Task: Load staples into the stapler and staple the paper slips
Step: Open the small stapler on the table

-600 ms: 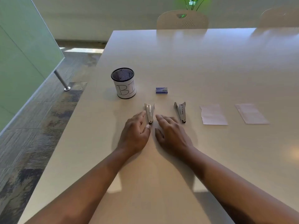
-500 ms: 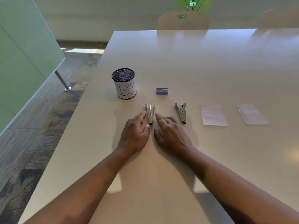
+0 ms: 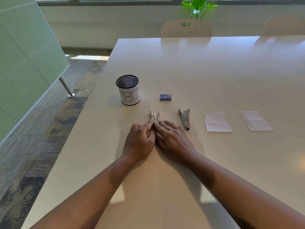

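Stretching away toward a window wall, the pale, glossy worktop catches soft reflections. Two cream chairs stand at its far edge, with a green plant behind one. A frosted green glass partition and patterned carpet lie to the left. Both hands meet at the near end of the left stapler: the left hand pinches it with curled fingers, and the right hand lies with straighter fingers touching it. A second stapler lies just right, then two paper slips side by side. A blue staple box and a mesh pen cup marked "BI" sit beyond.
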Demonstrator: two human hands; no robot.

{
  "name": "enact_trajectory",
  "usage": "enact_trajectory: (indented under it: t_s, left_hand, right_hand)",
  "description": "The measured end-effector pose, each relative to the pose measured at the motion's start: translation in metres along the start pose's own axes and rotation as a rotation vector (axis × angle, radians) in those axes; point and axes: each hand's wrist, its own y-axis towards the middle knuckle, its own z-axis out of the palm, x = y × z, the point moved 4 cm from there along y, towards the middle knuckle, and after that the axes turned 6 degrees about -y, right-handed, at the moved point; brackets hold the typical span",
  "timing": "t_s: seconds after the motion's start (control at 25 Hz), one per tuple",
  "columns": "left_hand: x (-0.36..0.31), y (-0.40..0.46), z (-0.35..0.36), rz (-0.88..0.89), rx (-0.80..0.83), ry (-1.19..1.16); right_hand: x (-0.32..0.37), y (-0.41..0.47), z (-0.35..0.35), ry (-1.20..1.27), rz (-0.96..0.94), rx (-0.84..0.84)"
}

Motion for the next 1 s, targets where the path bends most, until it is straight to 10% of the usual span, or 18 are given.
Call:
enact_trajectory:
  t_s: [1.0]
  left_hand:
    - [0.01, 0.005, -0.005, -0.104, -0.243, -0.232]
  right_hand:
    - [-0.007, 0.007, -0.001, 0.273, 0.168, -0.205]
